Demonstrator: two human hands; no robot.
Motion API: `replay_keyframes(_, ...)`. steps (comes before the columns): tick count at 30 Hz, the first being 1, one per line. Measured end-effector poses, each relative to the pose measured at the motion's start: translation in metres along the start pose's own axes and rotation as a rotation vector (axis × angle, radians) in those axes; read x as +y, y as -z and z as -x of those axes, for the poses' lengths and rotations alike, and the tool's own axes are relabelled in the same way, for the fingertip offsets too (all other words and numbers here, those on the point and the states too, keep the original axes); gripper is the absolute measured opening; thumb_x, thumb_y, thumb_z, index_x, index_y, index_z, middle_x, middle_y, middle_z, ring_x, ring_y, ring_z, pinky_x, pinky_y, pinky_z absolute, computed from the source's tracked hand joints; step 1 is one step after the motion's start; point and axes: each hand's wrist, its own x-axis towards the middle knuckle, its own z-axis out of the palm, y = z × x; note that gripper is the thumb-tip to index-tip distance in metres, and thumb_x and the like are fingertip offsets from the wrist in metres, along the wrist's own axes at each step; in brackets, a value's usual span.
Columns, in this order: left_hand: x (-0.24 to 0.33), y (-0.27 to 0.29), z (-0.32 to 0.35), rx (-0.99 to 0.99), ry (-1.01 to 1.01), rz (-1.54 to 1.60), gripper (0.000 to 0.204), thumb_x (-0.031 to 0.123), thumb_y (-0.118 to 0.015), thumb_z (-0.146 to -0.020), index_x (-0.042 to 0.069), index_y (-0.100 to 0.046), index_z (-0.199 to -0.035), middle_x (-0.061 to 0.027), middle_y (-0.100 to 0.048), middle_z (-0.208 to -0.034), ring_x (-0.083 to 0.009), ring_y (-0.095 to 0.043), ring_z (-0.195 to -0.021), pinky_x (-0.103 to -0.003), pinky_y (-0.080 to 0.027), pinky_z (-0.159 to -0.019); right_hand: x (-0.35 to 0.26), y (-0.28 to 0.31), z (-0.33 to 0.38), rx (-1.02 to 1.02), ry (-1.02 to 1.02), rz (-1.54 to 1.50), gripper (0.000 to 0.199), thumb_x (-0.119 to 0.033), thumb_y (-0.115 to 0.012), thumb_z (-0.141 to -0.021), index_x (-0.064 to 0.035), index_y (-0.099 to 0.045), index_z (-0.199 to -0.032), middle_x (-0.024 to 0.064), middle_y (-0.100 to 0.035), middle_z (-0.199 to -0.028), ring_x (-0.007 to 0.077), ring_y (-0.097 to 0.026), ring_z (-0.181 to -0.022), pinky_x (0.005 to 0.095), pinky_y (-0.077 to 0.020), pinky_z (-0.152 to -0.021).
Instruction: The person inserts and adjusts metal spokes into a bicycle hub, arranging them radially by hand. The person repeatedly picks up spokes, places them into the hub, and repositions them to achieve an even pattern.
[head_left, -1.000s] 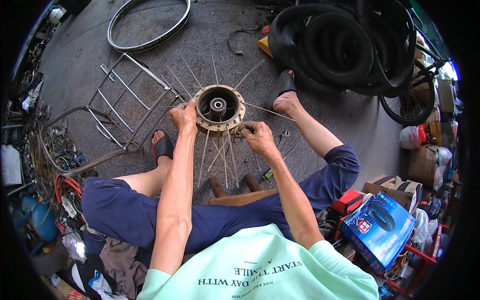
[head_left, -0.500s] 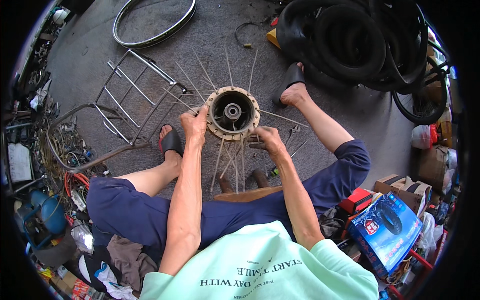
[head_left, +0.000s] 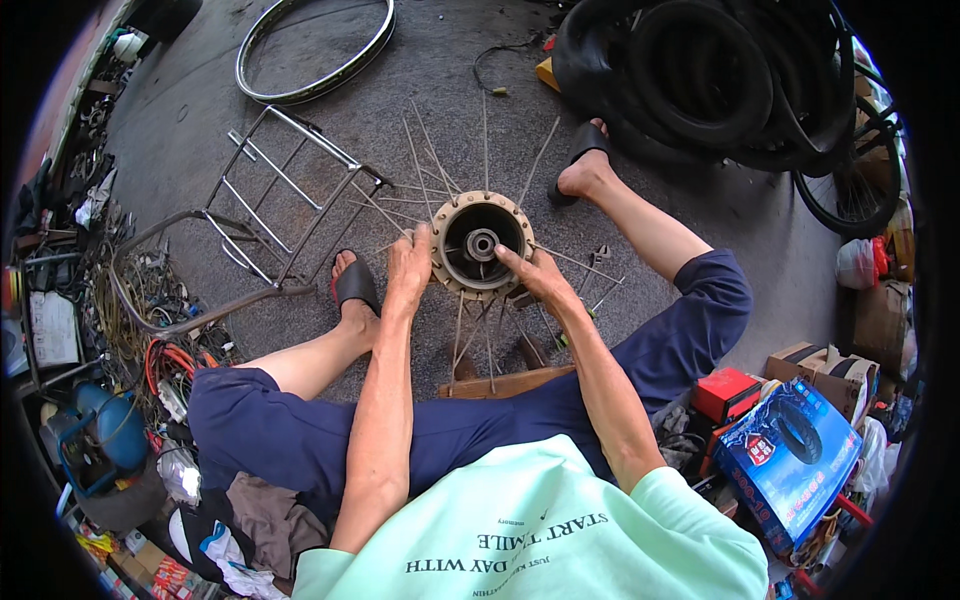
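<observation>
Hub: wheel hub [head_left: 482, 245] with loose spokes [head_left: 420, 150] fanning outward, upright on the concrete floor [head_left: 420, 80] between the person's feet.
Left hand [head_left: 408, 268]: fingers curled on the hub's left flange.
Right hand [head_left: 535, 278]: fingertips pinched at the right flange, apparently on a spoke head.
Technique: steady the hub with the left hand; seat each spoke fully.
Surroundings: metal rack [head_left: 285, 200] left, bare rim [head_left: 310, 45] beyond, tyres [head_left: 700, 70] toward the floor's far right.

Blue rectangular carton [head_left: 790, 450] with a dark round picture and red-white label, at 4 o'clock on the floor. Red small box [head_left: 728, 393] just beside it, toward centre. Brown cardboard boxes [head_left: 822, 368] at 3 to 4 o'clock, behind the blue carton.
</observation>
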Motion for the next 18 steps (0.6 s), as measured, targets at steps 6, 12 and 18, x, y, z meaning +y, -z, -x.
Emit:
replay_keyframes(6,0.004,0.015,0.004,-0.119,0.177,0.197,0.060,0.057,-0.048,-0.097,0.000,-0.059,-0.113,-0.0083,-0.065,-0.102,-0.0144,-0.063,-0.086,-0.031,-0.051,-0.071,0.021,0.003,-0.016,0.113,0.138,0.255,0.067,-0.055,-0.050,-0.095,0.0002,-0.051,-0.134,0.0218,-0.062,-0.121,0.0334,-0.058,-0.113,0.0404,-0.0444,-0.097)
replay_keyframes(12,0.013,0.028,0.021,-0.252,0.217,0.402,0.044,0.038,-0.069,-0.086,0.000,-0.058,-0.105,-0.0088,-0.066,-0.091,-0.0163,-0.063,-0.080,-0.033,-0.052,-0.066,-0.014,-0.011,-0.006,0.266,-0.018,0.403,0.074,-0.059,-0.050,-0.092,0.0072,-0.054,-0.124,0.0347,-0.060,-0.116,0.0464,-0.055,-0.117,0.0486,-0.0423,-0.099)
replay_keyframes(18,0.006,0.018,0.046,-0.355,0.094,0.036,0.074,0.031,-0.081,-0.068,-0.012,-0.052,-0.120,-0.0232,-0.064,-0.111,-0.0309,-0.062,-0.103,-0.037,-0.047,-0.094,-0.007,-0.004,-0.025,0.293,0.000,0.343,0.072,-0.058,-0.052,-0.092,0.0078,-0.055,-0.122,0.0348,-0.061,-0.116,0.0466,-0.056,-0.116,0.0476,-0.0430,-0.098)
